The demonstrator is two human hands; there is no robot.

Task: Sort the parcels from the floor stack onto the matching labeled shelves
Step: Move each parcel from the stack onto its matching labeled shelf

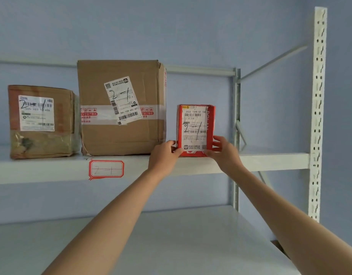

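A small red parcel [196, 124] stands upright on the upper white shelf [260, 161], its white label marked "2-1" facing me. My left hand [164, 155] grips its lower left corner and my right hand [223, 151] grips its lower right corner. The shelf's front edge carries a red-bordered tag [106, 168] reading "2-1". Left of the red parcel stands a large brown carton [121, 108] with a "2-1" label, and further left a smaller worn brown box [42, 122], also marked "2-1".
A white perforated upright [318, 116] frames the rack at the right. A lower white shelf [171, 241] spreads beneath my arms. Behind the rack is a pale blue wall. Bare shelf surface lies to the right of the red parcel.
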